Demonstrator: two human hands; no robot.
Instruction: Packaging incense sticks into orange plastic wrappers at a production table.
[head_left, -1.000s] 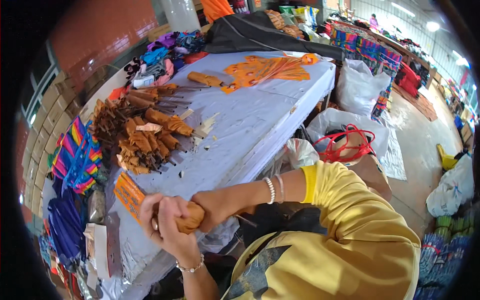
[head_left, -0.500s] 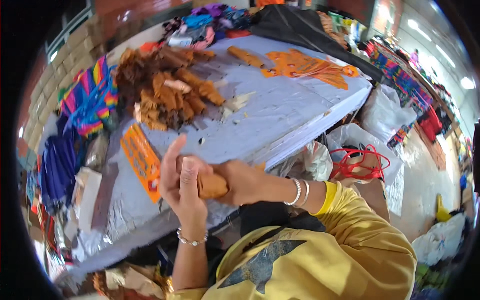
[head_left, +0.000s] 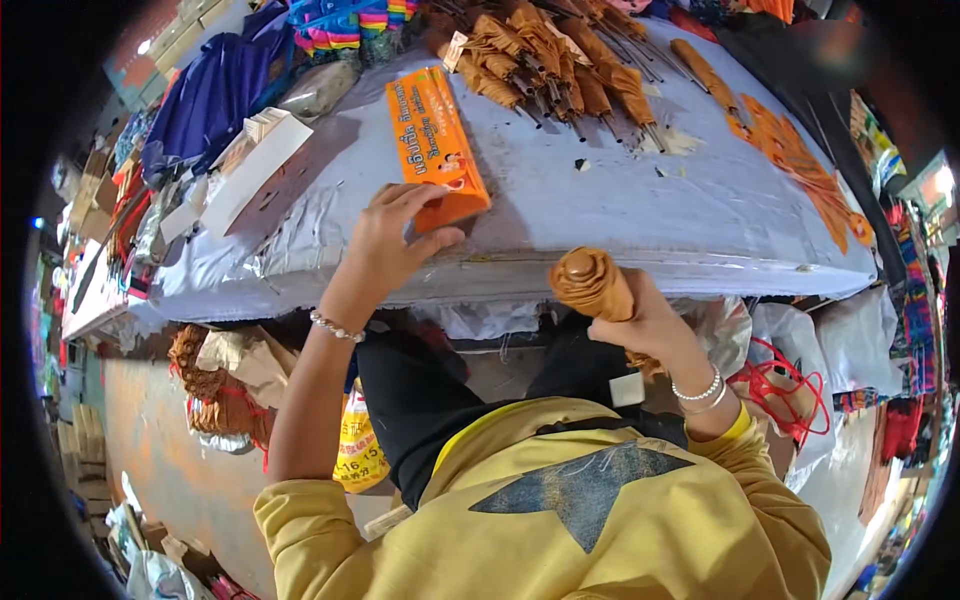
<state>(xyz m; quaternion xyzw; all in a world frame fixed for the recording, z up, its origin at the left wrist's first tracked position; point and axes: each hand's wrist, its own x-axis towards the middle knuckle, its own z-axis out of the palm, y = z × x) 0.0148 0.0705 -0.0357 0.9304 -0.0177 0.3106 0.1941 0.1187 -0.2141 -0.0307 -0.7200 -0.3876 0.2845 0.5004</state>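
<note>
My right hand (head_left: 650, 320) is wrapped round a rolled brown umbrella (head_left: 590, 285), held up in front of the table's near edge. A small white tag (head_left: 627, 389) hangs below that hand. On the table, a stack of flat orange printed sleeves (head_left: 430, 130) lies at the left. My left hand (head_left: 395, 235) is at the near end of this stack, fingertips on it, thumb held apart. Beyond, a heap of brown umbrellas (head_left: 540, 55) shows thin metal rods sticking out.
The table (head_left: 600, 190) has a pale covering. Fanned orange sleeves (head_left: 800, 165) and one brown umbrella (head_left: 703, 75) lie at its right. A white box (head_left: 255, 170) and blue cloth (head_left: 215, 85) are at the left. Plastic bags with red cord (head_left: 785, 390) stand below right.
My hands have come apart. The left has gone to the orange sleeves, while the right keeps the umbrella and has moved down to the right. The view has turned.
</note>
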